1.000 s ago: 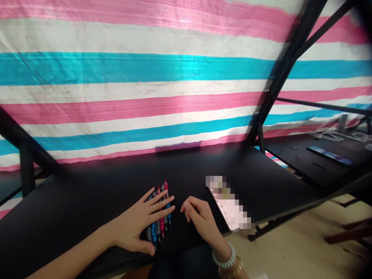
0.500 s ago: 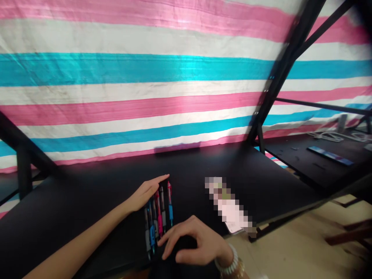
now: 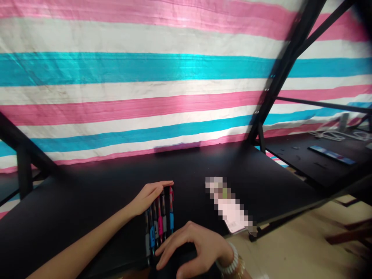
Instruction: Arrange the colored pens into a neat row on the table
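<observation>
Striped tarp (image 3: 145, 77) behind, black tabletop (image 3: 87, 193) below. On it, near the front edge, a row of pens (image 3: 159, 221), phone (image 3: 232, 211) to their right. Left hand (image 3: 148, 195) flat along the row's far end, fingers pressed together; right hand (image 3: 197, 248) at the near end, fingers loosely spread, gripping nothing. Risk, likely: an uneven push scattering pens off the edge. Phone blurred; pen tips hidden; right wrist cut off.

Bare forearms, no sleeves — the right wrist wears a white beaded bracelet (image 3: 229, 259) beside a gold one (image 3: 237, 270).
</observation>
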`<action>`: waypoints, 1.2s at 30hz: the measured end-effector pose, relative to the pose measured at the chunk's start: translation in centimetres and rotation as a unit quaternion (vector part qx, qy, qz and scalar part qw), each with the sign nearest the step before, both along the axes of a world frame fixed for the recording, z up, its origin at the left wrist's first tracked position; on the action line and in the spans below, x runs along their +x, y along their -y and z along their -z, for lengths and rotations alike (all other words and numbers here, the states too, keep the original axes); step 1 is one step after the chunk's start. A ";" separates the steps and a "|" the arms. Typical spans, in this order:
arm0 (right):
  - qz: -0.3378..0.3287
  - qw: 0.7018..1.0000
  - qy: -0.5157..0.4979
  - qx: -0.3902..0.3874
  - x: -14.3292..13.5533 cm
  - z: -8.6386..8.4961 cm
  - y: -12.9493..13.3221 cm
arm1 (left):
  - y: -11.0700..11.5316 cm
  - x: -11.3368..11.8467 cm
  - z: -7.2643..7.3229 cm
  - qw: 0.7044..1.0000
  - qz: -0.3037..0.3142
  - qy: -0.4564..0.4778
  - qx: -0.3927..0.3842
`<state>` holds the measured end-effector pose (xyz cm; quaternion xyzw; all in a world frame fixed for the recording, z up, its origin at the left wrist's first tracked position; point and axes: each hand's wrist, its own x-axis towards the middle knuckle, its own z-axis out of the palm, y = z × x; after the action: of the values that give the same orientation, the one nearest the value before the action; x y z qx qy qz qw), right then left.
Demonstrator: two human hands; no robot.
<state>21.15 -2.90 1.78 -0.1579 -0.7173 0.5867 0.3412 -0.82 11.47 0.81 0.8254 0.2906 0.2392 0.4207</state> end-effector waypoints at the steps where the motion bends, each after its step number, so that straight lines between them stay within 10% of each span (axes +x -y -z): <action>1: 0.001 1.000 0.000 -0.002 0.0 -0.1 0.0 | -0.1 0.0 -0.1 1.000 -0.001 0.000 0.002; 9: 0.068 0.997 0.015 -0.026 0.2 0.8 0.2 | 4.2 -3.5 -2.4 0.978 -0.035 -0.109 0.175; 17: 0.391 0.916 0.039 0.086 -1.0 1.8 -0.2 | 11.7 -7.0 -0.5 0.931 -0.075 -0.246 0.258; 26: 0.291 0.880 0.296 0.230 -1.7 2.3 0.0 | 8.8 -4.7 0.8 0.897 0.005 -0.261 0.356; 36: 0.269 0.862 0.357 0.241 -2.1 2.7 -0.4 | 8.4 -4.3 1.2 0.909 -0.004 -0.235 0.345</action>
<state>19.05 -2.53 -0.95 -0.4564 -0.8383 0.1847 0.2343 -5.15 3.07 -0.39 0.9503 0.2838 0.1249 0.0286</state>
